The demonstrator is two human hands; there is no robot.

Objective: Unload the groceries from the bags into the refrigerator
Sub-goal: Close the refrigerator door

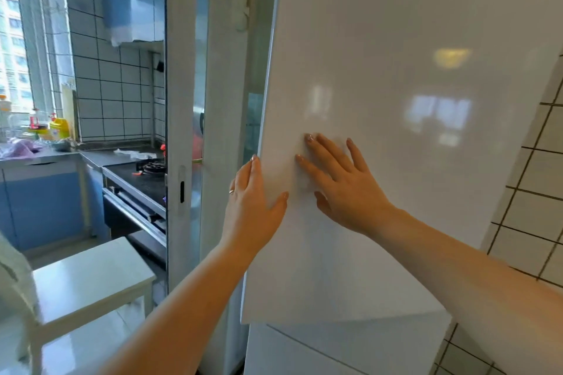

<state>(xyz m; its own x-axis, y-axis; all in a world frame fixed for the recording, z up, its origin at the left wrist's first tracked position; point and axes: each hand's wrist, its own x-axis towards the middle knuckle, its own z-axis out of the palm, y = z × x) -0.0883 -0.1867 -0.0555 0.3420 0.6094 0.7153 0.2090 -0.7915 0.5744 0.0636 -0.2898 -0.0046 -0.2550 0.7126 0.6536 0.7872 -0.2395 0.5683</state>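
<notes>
Both hands are up on the refrigerator door, the glossy white panel that fills the right half of the frame. The left hand sits at the door's left edge, centre of frame, fingers straight and pointing up along that edge, thumb spread across the front face; a ring shows on one finger. The right hand lies flat on the door face just beside it, fingers fanned out and straight, palm against the panel, holding nothing. The door stands slightly proud of the cabinet, its bottom corner overhanging the lower refrigerator drawer front at the bottom centre. Whether the gap is wide or narrow can't be told from here; the inside is hidden.

Left of the refrigerator runs a white sliding door frame, and through it, a kitchen with white wall tiles. A gas stove sits mid-left, with a table beyond it carrying a yellow bottle and a purple cloth near the window. A white chair stands at lower left. Beige tiles cover the wall at far right. No grocery bags are in view.
</notes>
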